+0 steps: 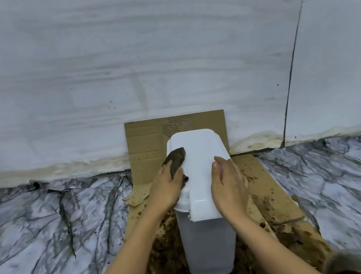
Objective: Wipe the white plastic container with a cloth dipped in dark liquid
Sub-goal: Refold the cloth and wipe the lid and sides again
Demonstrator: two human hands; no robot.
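The white container (201, 176) stands on stained cardboard (272, 193) — our left hand (167, 186) presses a dark cloth (176, 160) to its lid, our right hand (228, 184) rests open, steadying. The lid looks unmarked — wiping seems barely begun.

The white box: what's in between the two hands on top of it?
Only bare white lid lies between the left hand, pressing the dark cloth, and the right hand, seen from the head camera.
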